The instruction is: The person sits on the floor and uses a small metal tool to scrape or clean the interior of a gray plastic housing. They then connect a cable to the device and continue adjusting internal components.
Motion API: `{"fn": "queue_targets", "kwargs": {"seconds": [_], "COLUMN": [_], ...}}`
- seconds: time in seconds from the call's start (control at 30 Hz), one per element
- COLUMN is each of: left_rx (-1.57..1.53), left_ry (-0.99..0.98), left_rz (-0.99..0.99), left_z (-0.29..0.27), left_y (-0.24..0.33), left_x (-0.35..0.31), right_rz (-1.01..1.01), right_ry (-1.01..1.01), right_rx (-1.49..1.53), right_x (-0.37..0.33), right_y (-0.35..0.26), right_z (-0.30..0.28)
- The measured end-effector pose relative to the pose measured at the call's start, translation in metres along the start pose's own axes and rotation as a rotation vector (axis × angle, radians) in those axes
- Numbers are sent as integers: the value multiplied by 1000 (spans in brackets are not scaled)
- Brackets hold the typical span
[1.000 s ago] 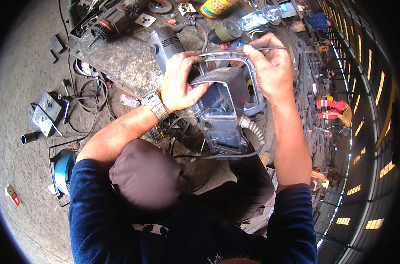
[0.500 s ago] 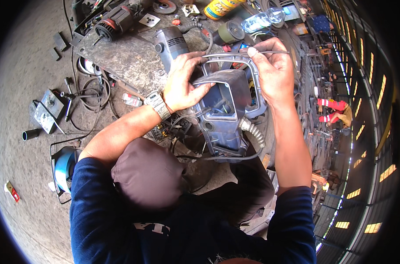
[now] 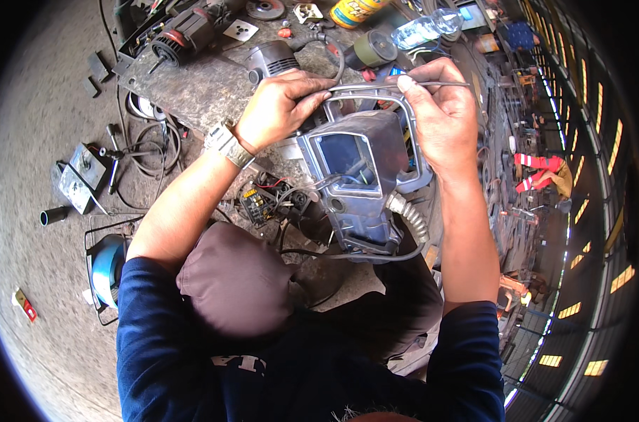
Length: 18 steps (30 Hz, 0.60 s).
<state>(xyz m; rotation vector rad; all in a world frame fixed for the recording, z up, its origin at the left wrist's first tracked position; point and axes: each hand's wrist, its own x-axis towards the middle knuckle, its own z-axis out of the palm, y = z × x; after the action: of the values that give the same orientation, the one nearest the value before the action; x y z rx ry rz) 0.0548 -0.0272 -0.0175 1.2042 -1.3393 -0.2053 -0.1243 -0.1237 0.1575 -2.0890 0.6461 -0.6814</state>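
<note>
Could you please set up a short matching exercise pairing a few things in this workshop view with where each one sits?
Things:
1. grey tool housing
2. clear plastic bottle
3. blue fan
4. wristwatch

Places:
A. on the floor beside the left upper arm
B. on the left hand's wrist
C. between both hands
D. lying at the top, beyond the right hand

Pairs: 1-C, 2-D, 3-A, 4-B

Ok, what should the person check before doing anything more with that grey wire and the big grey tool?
1. Left hand grips the wire: ok.
2. Right hand pinches the wire between fingertips: ok.
3. Grey tool housing rests steady: cannot tell.
4. Loose wires and small parts beside the housing kept out of the way: not ok.
5. Ribbed cord sleeve undamaged: cannot tell.
</note>
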Motion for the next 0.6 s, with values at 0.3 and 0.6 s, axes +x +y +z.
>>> {"fn": "queue_targets", "kwargs": {"seconds": [0.3,0.6], "left_rx": [75,63], "left_ry": [-94,-109], "left_rz": [97,164], "left_z": [-5,1], "left_y": [-12,-16], "left_x": [13,12], "right_rz": [1,-10], "right_ry": [2,-7], "right_rx": [21,-14], "right_x": [1,0], "right_y": [3,0], "right_z": [-3,-3]}}
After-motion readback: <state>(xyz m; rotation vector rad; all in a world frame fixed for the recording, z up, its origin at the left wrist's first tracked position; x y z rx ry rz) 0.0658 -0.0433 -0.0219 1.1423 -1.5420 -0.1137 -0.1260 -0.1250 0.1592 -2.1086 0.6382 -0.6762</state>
